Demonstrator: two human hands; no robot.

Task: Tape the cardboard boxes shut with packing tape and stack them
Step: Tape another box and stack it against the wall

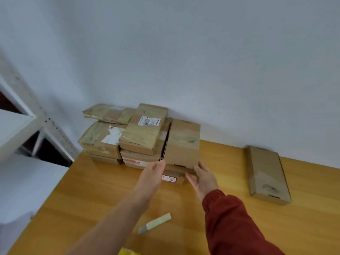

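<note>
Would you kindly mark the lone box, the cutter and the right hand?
lone box [266, 172], head view, its top face.
cutter [155, 223], head view, middle of its handle.
right hand [203, 179], head view, middle of the hand.

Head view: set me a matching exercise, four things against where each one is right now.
Things: 1 lone box; 2 pale cutter; 3 barcode-label box; 4 right hand.
Places: a top of the stack; b on the table before the stack; c stack's front right corner; d table's right side, by the wall.
Pairs: 1-d; 2-b; 3-a; 4-c.
</note>
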